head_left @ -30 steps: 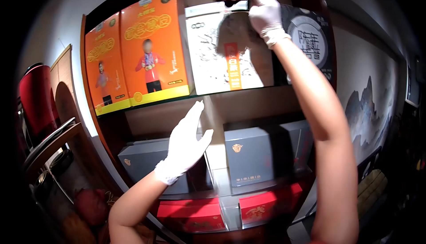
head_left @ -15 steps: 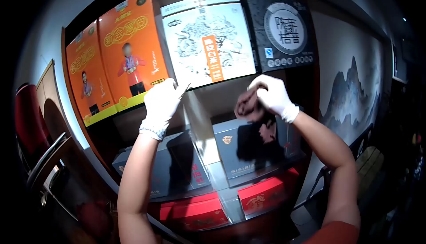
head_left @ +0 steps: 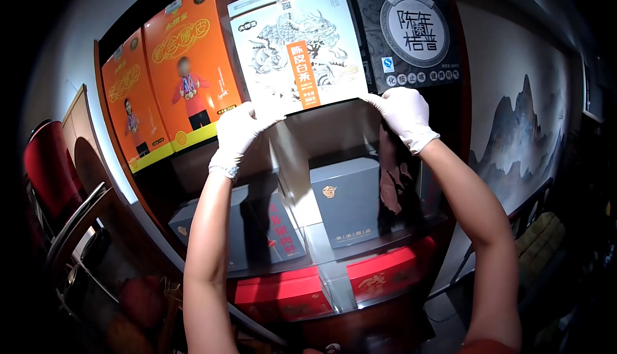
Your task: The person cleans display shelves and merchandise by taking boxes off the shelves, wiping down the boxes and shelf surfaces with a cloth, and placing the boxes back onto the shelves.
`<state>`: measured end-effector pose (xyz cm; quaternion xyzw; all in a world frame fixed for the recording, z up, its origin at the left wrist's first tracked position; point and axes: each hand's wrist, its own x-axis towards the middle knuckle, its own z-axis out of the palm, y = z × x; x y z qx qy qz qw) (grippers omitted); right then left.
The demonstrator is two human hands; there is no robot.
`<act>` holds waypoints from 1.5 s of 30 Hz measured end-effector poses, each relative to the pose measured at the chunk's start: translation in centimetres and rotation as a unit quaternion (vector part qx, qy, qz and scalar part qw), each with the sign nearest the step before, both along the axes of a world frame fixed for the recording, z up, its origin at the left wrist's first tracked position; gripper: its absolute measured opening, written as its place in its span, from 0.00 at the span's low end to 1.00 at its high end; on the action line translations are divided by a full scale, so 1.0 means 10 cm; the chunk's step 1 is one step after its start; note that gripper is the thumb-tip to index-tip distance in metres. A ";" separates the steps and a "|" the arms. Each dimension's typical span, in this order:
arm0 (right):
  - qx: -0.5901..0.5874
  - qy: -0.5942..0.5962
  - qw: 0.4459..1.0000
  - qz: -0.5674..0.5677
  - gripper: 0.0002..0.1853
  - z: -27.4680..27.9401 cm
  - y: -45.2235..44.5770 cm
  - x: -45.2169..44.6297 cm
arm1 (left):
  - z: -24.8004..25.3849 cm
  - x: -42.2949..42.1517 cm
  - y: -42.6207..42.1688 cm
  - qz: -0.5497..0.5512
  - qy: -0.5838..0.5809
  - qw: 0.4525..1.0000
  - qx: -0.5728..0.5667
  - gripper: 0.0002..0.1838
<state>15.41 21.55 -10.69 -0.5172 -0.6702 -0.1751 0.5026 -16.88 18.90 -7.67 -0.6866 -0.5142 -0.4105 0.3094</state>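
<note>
My left hand (head_left: 239,134), in a white glove, is at the shelf's front edge by the lower left corner of a white box (head_left: 321,45) with a dragon drawing. Its thumb stretches right along the box's bottom edge, apart from the bent fingers. At the box's lower right corner is my gloved right hand (head_left: 406,115), its thumb pointing left at that corner. A dark brown cloth (head_left: 395,177) hangs from this hand, in front of a grey box (head_left: 347,203) on the shelf below. The white box stands upright between orange boxes (head_left: 186,52) and a black box (head_left: 411,32).
Grey boxes, another one (head_left: 247,225) at left, fill the middle shelf, with red boxes (head_left: 283,290) beneath. A red cylinder (head_left: 54,161) and a dark wooden stand are at far left. A mountain painting (head_left: 520,129) covers the right wall.
My right hand has come down from the white box's top with the cloth, then moved slightly up to its lower right corner. My left hand has risen to the shelf edge.
</note>
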 end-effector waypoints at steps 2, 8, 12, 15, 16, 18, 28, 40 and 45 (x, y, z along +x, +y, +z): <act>0.023 -0.011 1.000 -0.018 0.32 -0.03 0.01 -0.02 | -0.02 0.02 0.02 -0.020 -0.015 1.000 0.012 0.33; 0.061 -0.025 0.997 -0.044 0.30 -0.07 0.03 -0.07 | -0.05 -0.02 0.03 -0.034 0.000 0.998 0.047 0.30; 0.102 0.006 0.995 -0.022 0.31 -0.12 0.12 -0.08 | -0.06 -0.01 0.04 -0.004 0.023 0.998 0.052 0.31; 0.108 0.046 0.991 0.067 0.22 -0.17 -0.08 -0.24 | -0.08 -0.07 0.00 0.012 0.052 0.997 0.048 0.32; 0.125 0.054 0.981 0.139 0.19 -0.21 -0.19 -0.33 | -0.07 -0.12 -0.19 0.031 0.070 0.997 0.010 0.32; 0.090 0.075 0.959 0.257 0.13 -0.33 -0.44 -0.70 | -0.28 -0.39 -0.39 -0.018 -0.059 0.983 0.172 0.22; 0.157 -0.175 0.960 0.155 0.21 0.24 -0.49 -2.04 | -0.22 -1.72 -0.51 -0.196 -0.336 0.913 0.124 0.20; -0.067 -0.024 0.965 0.254 0.47 -0.14 -0.61 -2.25 | 0.15 -1.30 -0.46 0.074 -0.323 0.943 0.030 0.29; -0.022 0.026 0.950 0.311 0.46 -0.12 -0.32 -2.39 | 0.16 -1.16 -0.44 0.139 -0.354 0.922 0.077 0.28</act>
